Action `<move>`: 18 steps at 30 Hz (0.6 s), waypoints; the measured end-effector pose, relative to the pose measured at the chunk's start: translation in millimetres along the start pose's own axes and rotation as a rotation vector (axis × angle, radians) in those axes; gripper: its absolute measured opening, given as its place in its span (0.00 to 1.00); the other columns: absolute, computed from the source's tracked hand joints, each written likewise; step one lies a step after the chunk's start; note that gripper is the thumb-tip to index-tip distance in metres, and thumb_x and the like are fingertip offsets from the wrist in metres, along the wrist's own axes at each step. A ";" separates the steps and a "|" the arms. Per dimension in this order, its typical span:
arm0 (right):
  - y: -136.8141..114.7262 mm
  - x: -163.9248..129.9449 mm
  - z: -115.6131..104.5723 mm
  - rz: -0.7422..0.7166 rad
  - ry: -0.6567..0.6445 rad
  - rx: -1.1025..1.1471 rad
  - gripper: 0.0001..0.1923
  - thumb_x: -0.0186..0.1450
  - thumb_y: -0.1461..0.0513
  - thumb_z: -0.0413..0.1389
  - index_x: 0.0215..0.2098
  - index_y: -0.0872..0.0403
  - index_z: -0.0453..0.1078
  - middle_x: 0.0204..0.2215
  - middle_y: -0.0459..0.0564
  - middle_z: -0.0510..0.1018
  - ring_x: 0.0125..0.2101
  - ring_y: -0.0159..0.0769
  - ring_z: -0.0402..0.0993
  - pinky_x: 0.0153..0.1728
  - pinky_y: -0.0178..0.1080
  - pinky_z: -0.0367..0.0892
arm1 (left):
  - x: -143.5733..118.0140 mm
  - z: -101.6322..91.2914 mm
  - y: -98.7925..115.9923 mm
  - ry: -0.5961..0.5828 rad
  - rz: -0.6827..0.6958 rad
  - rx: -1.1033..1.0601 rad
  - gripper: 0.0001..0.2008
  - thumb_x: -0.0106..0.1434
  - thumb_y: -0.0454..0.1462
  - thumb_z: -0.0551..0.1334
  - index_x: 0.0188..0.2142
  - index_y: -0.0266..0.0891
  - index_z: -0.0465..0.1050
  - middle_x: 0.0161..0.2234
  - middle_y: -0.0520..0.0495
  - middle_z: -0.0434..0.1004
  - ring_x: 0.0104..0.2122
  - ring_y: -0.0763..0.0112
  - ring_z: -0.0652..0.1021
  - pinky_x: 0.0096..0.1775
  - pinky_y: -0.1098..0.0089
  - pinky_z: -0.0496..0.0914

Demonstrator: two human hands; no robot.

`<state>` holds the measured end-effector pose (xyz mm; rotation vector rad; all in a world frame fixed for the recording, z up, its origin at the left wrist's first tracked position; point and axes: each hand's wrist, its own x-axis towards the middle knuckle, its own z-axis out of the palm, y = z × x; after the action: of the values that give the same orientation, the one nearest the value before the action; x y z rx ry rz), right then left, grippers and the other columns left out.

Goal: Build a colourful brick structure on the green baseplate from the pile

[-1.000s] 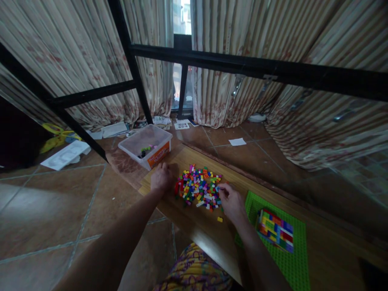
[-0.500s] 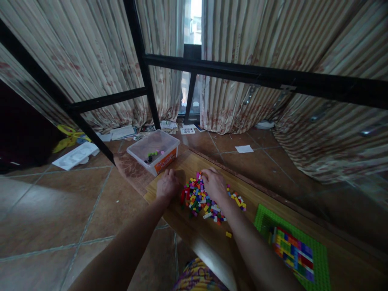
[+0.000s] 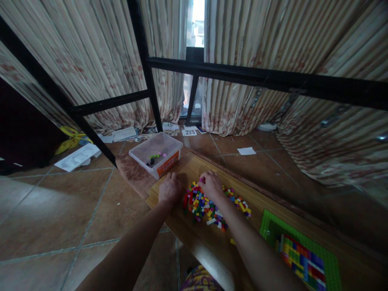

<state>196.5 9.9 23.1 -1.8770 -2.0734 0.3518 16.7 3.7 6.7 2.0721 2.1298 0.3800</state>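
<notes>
My right hand [image 3: 211, 186] is above the far edge of a pile of small coloured toy bricks [image 3: 202, 207], its fingertips pinching a small purple toy brick [image 3: 201, 180]. Left of the pile, my left hand [image 3: 170, 189] rests on the wooden table [image 3: 198, 161] with its fingers curled in. What it may hold is hidden. Several red bricks [image 3: 187, 199] lie at the pile's left side, close to that hand. Beyond it is a clear plastic box [image 3: 156, 147] with an orange label and a few green, pink and black pieces inside.
At the right of the table lies a green baseplate [image 3: 329, 258] bearing a block of multicoloured bricks [image 3: 303, 258], partly behind my right forearm. A black metal frame [image 3: 254, 76] crosses in front of the curtains [image 3: 230, 105]. Papers [image 3: 246, 150] lie on the tiled floor [image 3: 91, 194].
My right hand has lifted slightly from the pile, and a purple brick now shows at its fingertips. My left hand stays near the same spot. The view has shifted slightly.
</notes>
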 end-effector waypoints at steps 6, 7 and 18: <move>4.8 -17.6 -8.3 -0.022 -0.003 0.074 0.02 0.60 0.62 0.59 0.30 0.52 0.72 0.34 0.47 0.76 0.40 0.36 0.69 0.43 0.36 0.60 | -0.3 -3.2 1.7 -0.010 -0.011 -0.001 0.09 0.66 0.35 0.49 0.41 0.39 0.66 0.43 0.42 0.72 0.43 0.63 0.75 0.39 0.67 0.67; 6.3 -21.0 -10.3 -0.024 -0.006 0.085 0.02 0.60 0.62 0.59 0.30 0.52 0.72 0.33 0.47 0.77 0.39 0.36 0.70 0.43 0.36 0.60 | -0.4 -3.5 1.9 -0.012 -0.012 -0.002 0.09 0.66 0.35 0.49 0.41 0.39 0.66 0.43 0.42 0.72 0.44 0.63 0.75 0.39 0.67 0.67; 26.9 -70.3 -32.5 -0.080 -0.068 0.147 0.01 0.60 0.64 0.60 0.31 0.51 0.72 0.34 0.45 0.77 0.38 0.36 0.72 0.41 0.36 0.61 | -0.7 -1.9 1.6 -0.011 -0.012 -0.001 0.10 0.66 0.35 0.49 0.43 0.39 0.66 0.44 0.42 0.71 0.43 0.62 0.75 0.38 0.66 0.68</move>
<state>239.9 -58.2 37.4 -1.7149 -2.0968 0.5399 17.7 2.9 8.8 2.0554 2.1346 0.3677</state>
